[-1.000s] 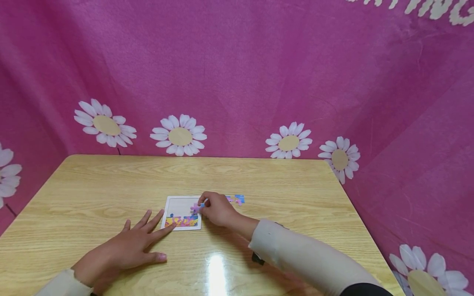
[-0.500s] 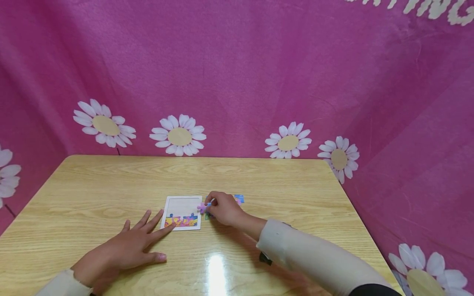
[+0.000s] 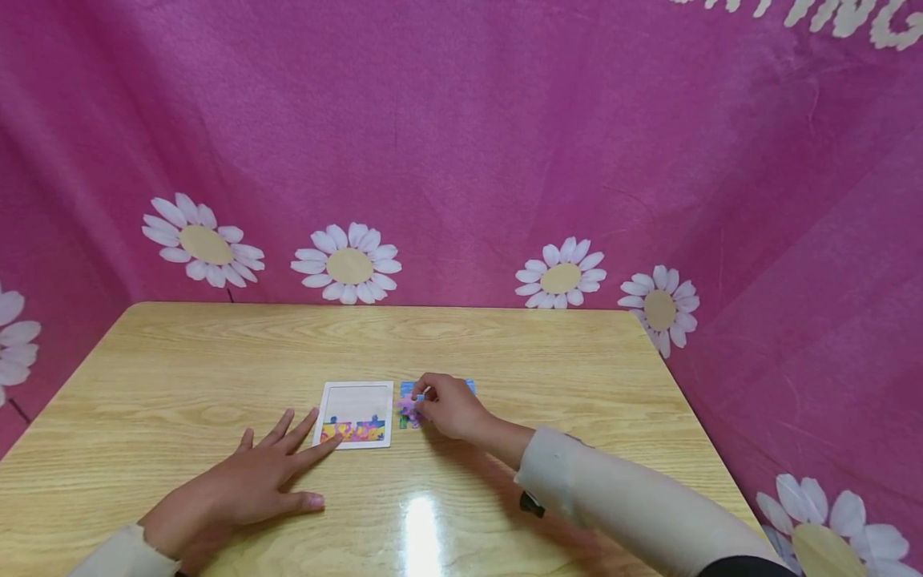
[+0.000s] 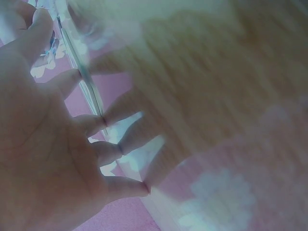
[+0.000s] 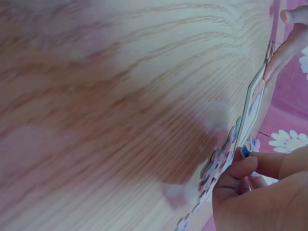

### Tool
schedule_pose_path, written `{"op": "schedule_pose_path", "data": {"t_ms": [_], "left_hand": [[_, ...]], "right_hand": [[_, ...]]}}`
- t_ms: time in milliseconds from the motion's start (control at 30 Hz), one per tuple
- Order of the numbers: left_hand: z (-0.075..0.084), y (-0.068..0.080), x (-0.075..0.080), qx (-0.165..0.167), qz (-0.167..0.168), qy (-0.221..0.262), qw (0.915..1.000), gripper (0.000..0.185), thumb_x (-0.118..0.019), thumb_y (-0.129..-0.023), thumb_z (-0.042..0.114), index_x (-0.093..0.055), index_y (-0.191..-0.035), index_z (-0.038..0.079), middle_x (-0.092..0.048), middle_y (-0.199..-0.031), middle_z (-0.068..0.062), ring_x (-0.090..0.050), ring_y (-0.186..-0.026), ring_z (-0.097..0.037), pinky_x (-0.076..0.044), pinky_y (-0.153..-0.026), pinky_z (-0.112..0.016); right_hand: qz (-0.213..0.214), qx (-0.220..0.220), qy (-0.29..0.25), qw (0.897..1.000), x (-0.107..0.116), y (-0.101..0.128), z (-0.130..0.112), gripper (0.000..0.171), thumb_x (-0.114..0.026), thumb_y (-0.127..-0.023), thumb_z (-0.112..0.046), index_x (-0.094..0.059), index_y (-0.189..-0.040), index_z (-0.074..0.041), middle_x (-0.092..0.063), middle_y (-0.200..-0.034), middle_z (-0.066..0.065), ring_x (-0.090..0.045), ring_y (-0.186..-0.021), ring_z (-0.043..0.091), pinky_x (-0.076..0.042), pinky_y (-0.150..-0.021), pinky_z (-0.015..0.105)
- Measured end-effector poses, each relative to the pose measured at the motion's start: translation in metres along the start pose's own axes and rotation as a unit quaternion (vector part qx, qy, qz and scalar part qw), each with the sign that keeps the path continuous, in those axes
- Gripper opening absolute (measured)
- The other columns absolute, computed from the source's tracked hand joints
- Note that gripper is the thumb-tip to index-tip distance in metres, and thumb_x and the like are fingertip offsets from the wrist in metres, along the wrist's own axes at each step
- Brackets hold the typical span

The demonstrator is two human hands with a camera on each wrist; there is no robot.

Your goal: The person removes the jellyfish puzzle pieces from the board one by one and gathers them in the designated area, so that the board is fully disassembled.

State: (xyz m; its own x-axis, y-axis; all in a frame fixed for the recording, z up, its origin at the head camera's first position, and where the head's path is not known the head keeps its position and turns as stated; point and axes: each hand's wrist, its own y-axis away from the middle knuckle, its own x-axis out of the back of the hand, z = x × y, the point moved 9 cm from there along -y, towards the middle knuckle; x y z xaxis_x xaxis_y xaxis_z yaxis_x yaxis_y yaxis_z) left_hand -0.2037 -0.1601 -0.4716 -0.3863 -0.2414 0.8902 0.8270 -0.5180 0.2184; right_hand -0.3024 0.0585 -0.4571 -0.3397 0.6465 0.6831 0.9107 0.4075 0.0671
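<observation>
A pink cloth backdrop printed with white daisies is seen behind and beside a light wooden table. On the table, close to its centre, a white puzzle tray lies flat; only its bottom row is filled with colourful pieces, and the rest of the board is bare.

The left hand is laid flat on the table at about 7 o'clock of the tray, palm down, with the fingers spread and released; nothing is grasped, and the tip of the index finger touches the tray's lower left corner. In the left wrist view the spread fingers are seen pressed against the table surface.

The right hand is placed at 3 o'clock of the tray, just beside its right edge. Its fingers are curled and a pink and purple puzzle piece is pinched between thumb and fingertips, low over a small group of loose pieces that lie on the table beside the tray. In the right wrist view the pinched piece is seen edge-on at the fingertips.
</observation>
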Motion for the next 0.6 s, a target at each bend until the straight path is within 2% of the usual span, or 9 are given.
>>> {"op": "schedule_pose_path", "data": {"t_ms": [167, 367, 600], "left_hand": [[0.0, -0.001, 0.0, -0.001, -0.001, 0.001, 1.0, 0.085, -0.061, -0.088, 0.073, -0.039, -0.16, 0.033, -0.017, -0.171, -0.019, -0.011, -0.152, -0.057, -0.011, -0.1, -0.09], [-0.002, -0.001, 0.0, 0.003, 0.0, 0.006, 1.0, 0.085, -0.06, -0.088, 0.075, -0.039, -0.16, 0.034, -0.017, -0.171, -0.017, -0.01, -0.154, -0.054, -0.01, -0.101, -0.089], [-0.003, -0.001, -0.001, 0.005, -0.001, 0.005, 1.0, 0.085, -0.059, -0.088, 0.076, -0.038, -0.16, 0.036, -0.017, -0.172, -0.016, -0.01, -0.154, -0.054, -0.01, -0.101, -0.09]], "right_hand": [[0.001, 0.003, -0.001, 1.0, 0.007, 0.005, 0.005, 0.007, -0.064, -0.099, -0.003, -0.069, -0.103, -0.006, -0.061, -0.081, 0.002, -0.051, -0.063, 0.011, -0.042, -0.059, 0.024], [0.011, 0.008, 0.01, 1.0, 0.015, 0.01, 0.013, 0.007, -0.065, -0.098, -0.003, -0.069, -0.102, -0.006, -0.065, -0.087, 0.004, -0.054, -0.075, 0.013, -0.045, -0.068, 0.027], [0.015, -0.009, 0.001, 1.0, 0.024, 0.013, 0.024, 0.007, -0.064, -0.099, -0.002, -0.069, -0.101, -0.007, -0.064, -0.083, 0.003, -0.055, -0.07, 0.012, -0.045, -0.064, 0.027]]}}
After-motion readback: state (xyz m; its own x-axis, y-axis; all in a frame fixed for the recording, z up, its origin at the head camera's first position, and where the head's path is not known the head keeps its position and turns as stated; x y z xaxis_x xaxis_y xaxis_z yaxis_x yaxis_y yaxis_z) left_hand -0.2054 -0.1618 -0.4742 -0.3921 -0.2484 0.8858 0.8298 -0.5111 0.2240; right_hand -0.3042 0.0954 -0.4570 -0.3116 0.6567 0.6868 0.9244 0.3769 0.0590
